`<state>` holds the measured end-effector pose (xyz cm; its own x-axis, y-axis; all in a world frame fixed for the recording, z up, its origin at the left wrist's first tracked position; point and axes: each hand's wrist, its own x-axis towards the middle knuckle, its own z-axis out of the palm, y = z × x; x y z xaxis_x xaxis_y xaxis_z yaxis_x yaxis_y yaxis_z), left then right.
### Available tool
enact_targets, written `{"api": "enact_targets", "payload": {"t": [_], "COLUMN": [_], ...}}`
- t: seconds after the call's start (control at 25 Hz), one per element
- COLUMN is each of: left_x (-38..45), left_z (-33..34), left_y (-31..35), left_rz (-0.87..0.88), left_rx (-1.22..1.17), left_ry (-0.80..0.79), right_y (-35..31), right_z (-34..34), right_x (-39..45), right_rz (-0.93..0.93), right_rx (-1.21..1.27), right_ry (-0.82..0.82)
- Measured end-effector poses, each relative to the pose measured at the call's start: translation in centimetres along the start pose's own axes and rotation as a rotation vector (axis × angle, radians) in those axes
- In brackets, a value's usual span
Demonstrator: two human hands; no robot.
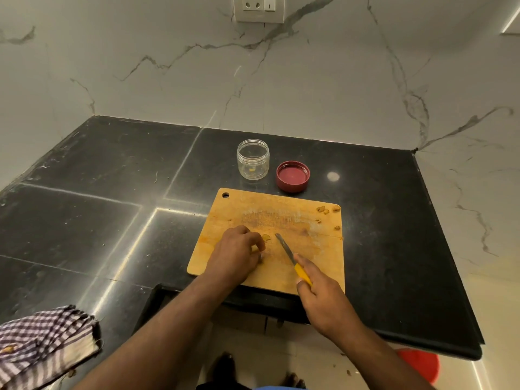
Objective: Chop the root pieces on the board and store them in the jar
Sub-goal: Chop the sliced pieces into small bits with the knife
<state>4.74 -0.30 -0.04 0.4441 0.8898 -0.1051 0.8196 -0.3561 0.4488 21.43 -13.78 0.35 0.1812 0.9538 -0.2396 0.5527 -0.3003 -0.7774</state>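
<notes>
A black polished stone desk (84, 220) fills a corner between white marble walls (140, 66) veined with grey. A white wall socket (259, 8) sits high up. Pale floor tiles (295, 358) show below.

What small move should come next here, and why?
Probably bring the knife down on the root piece by the left hand: the right hand holds the blade just beside it, and the open jar is nearly empty.

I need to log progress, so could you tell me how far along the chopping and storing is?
Early: the open jar holds one small yellow bit, its lid beside it. The left hand steadies a piece while the right hand holds the knife. Root pieces remain on the board.
</notes>
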Motion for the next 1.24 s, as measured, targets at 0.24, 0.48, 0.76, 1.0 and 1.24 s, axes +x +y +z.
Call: {"api": "enact_targets", "payload": {"t": [0.24, 0.48, 0.76, 1.0, 1.24], "left_x": [1.5, 2.4, 3.6, 4.7, 5.5], "left_z": [-2.6, -4.0, -5.2, -3.8, -1.1], "left_y": [-0.6, -3.2, -2.8, -0.6, 2.7], "left_rz": [-0.169, -0.213, -0.152, -0.114, -0.018], "left_rx": [-0.475, -0.494, -0.438, -0.419, -0.241], "left_ry": [0.093, -0.006, -0.118, -0.188, -0.250], "right_y": [-1.0, -1.2, -1.6, -1.0, -0.8], "right_z": [1.6, 1.6, 2.3, 1.1, 0.2], "right_x": [0.5, 0.6, -0.2, -0.3, -1.0], "right_rz": [-0.059, -0.046, -0.045, 0.035, 0.110], "right_rx": [-0.065, -0.017, 0.008, 0.017, 0.100], "right_ry": [-0.097, -0.043, -0.092, 0.054, 0.126]}}
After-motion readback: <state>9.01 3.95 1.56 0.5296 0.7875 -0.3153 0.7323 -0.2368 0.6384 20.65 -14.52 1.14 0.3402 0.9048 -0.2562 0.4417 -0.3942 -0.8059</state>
